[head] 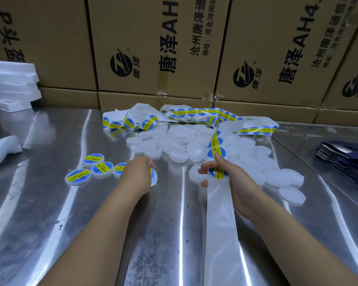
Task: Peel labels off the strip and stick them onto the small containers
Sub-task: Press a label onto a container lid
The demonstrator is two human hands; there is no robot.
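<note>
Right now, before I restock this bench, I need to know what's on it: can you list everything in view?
Labelled containers: three in full view, a fourth partly hidden, blue and yellow tops, left of centre.
Plain containers: many, cloudy white, heaped centre to right.
Label strip: one, white with blue and yellow round labels, tangled at the back, running forward.
Foam sheets: a stack, white, back left.
White lump: one, left edge, cannot tell what.
Flat packs: a stack, dark blue, right edge.
Boxes: several, brown, along the back.
Table: one, shiny metal, under everything.
Left hand: one, grips another labelled container.
Right hand: one, pinches the label strip.
</note>
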